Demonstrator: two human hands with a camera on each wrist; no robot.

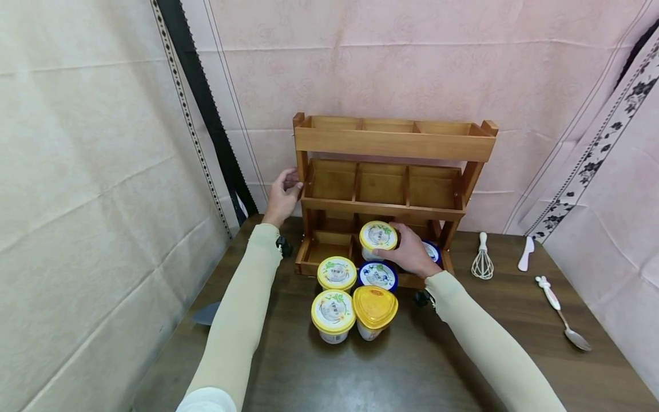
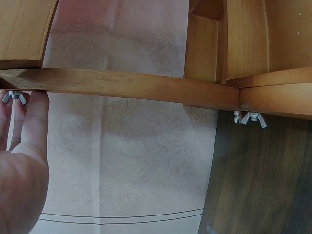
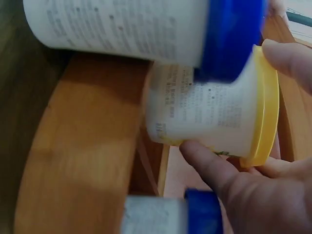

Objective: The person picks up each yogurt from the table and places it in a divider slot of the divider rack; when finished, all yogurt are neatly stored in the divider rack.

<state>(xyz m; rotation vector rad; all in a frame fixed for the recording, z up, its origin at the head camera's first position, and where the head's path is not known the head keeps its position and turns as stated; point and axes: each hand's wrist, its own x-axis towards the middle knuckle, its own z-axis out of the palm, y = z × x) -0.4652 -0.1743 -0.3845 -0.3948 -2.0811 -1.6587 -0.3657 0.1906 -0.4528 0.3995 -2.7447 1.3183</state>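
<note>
My right hand [image 1: 409,252] grips a white tub [image 1: 378,235], its lid yellow-rimmed and facing up, at the lowest tier's middle compartment of the wooden, three-tiered rack [image 1: 393,144]; its base is hidden. My left hand [image 1: 283,196] touches the upright rack's left side.

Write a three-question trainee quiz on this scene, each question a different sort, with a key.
1. Multiple choice: the right hand holds
A) a blue-lidded tub
B) a yellow-lidded tub
C) a plate
2. True or false: in the head view, the whisk lies left of the spoon.
3. Short answer: what is the left hand touching?

Key: 1. B. 2. True. 3. The wooden rack, at its left upright.
</note>
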